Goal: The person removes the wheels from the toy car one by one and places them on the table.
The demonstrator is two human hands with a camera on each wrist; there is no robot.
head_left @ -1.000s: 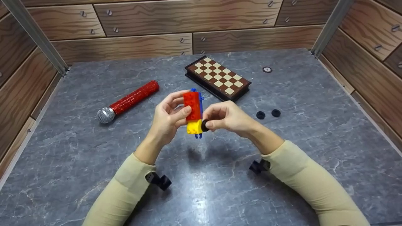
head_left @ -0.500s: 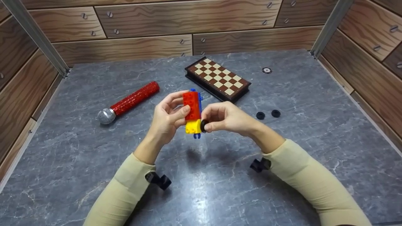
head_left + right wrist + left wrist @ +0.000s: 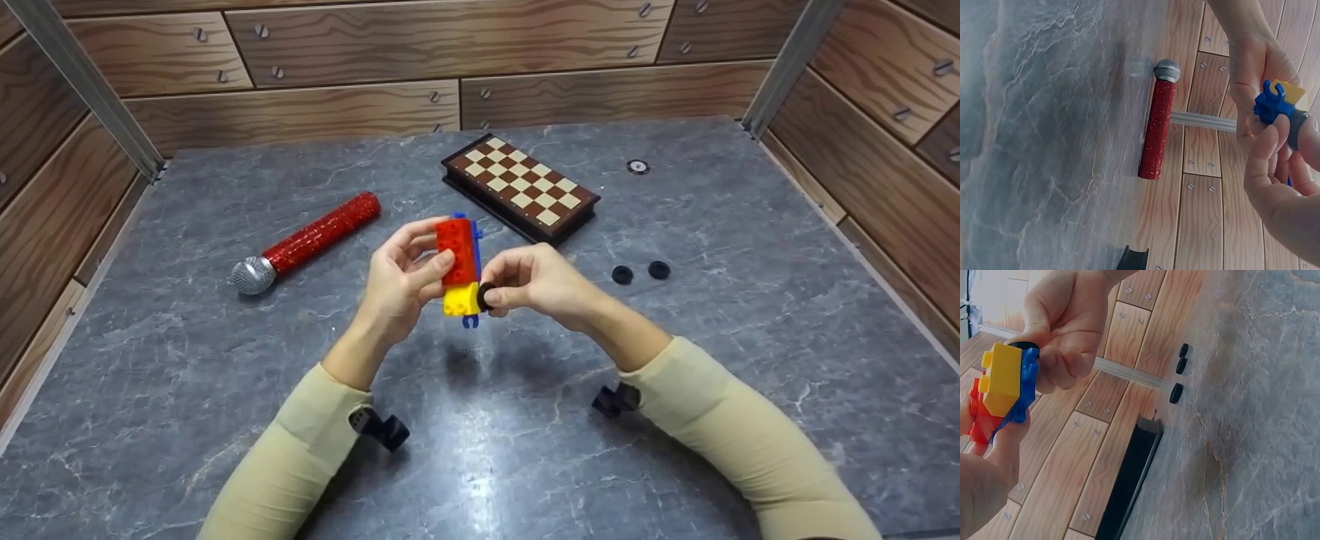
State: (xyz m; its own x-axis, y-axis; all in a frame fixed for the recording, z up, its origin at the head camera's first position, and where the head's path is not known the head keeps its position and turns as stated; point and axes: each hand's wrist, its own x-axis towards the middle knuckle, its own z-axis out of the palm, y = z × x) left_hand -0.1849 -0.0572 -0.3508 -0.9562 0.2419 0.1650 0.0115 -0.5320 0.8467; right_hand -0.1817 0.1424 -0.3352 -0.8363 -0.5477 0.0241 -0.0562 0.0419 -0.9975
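My left hand [image 3: 401, 281] grips a toy block build, held upright above the table. It has a red block [image 3: 463, 244], a yellow block [image 3: 460, 301] below it and a blue base [image 3: 478, 251] along the right side. Two blue prongs [image 3: 1276, 89] stick out at one end in the right wrist view. My right hand [image 3: 547, 289] pinches a small black wheel [image 3: 484, 298] between thumb and fingers, right at the side of the base beside the yellow block. From the left wrist, the same wheel [image 3: 1023, 345] shows partly behind the yellow block [image 3: 1005, 379].
Two black wheels [image 3: 622, 275] lie on the grey marbled table [image 3: 187, 375] to the right. A further disc with a pale centre [image 3: 637, 166] lies farther back. Behind the hands rests a folded chessboard [image 3: 521, 184]. On the left is a red glittery microphone [image 3: 319, 236]. Wood-patterned walls surround the table.
Both hands stay nearly in place. The block build and the wheel have shifted slightly to the left, with the wheel still pinched against the base's side.
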